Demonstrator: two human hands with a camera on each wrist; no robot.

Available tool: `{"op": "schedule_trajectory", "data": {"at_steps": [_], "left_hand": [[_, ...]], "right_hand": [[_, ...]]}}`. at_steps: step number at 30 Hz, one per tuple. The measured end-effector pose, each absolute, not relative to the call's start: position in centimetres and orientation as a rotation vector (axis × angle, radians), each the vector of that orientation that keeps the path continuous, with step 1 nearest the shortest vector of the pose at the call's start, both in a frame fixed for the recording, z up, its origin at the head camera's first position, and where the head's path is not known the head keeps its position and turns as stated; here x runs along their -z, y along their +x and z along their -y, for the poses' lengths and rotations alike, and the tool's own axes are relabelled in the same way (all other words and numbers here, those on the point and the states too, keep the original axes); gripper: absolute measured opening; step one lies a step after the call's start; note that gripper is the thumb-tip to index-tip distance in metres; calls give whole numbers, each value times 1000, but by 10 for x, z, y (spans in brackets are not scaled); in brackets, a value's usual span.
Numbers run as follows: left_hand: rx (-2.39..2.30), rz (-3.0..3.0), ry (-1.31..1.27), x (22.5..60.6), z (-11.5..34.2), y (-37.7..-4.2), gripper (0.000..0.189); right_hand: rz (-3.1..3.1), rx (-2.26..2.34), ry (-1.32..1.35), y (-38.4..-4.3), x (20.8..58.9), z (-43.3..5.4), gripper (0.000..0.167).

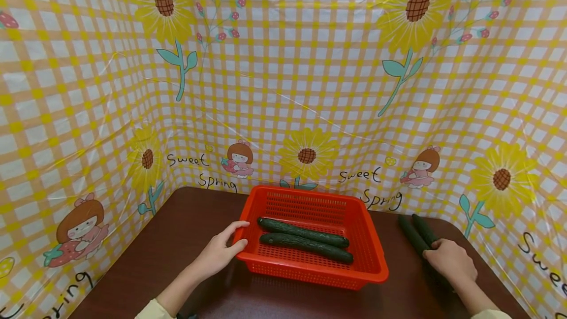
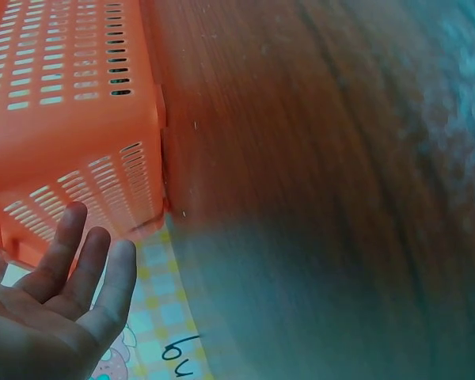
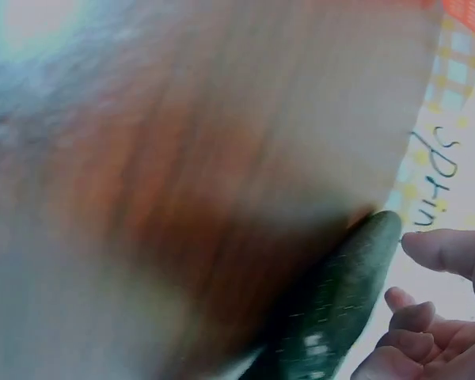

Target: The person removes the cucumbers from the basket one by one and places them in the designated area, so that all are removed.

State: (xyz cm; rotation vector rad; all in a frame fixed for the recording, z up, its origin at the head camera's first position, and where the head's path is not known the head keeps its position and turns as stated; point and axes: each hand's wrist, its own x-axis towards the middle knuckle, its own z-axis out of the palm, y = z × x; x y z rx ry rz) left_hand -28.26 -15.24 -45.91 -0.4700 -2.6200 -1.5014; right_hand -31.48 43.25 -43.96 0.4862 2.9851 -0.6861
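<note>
Two dark green cucumbers, the rear one (image 1: pixel 301 232) and the front one (image 1: pixel 305 248), lie side by side in a red plastic basket (image 1: pixel 310 271). My left hand (image 1: pixel 217 255) is at the basket's left rim, thumb and forefinger spread apart; in the left wrist view its other fingers (image 2: pixel 115 289) stretch out beside the slotted wall. My right hand (image 1: pixel 452 262) reaches over two more cucumbers (image 1: pixel 412 235) on the right, partly covering them. The right wrist view shows one cucumber (image 3: pixel 324 309) close by, with a gap between thumb and loosely curled fingers.
The dark brown table (image 1: pixel 146 260) carries the basket near its middle and the loose cucumbers by its right edge. A yellow checked cloth (image 1: pixel 283 87) with sunflowers and lettering hangs behind and along both sides.
</note>
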Motion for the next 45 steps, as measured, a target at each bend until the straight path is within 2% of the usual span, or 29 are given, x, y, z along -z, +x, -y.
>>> {"op": "schedule_trajectory", "data": {"at_steps": [16, 30, 45], "left_hand": [[1492, 2616, -447, 461, 151, -283, 43], [1488, 2622, -456, 459, 151, -282, 43], [1480, 2617, -457, 460, 150, -282, 43]], "right_hand": [[-3088, 835, 138, -325, 389, -377, 39], [-2925, 1017, -58, -349, 358, -335, 40], [-2677, 1156, -133, -364, 348, -299, 44]]}}
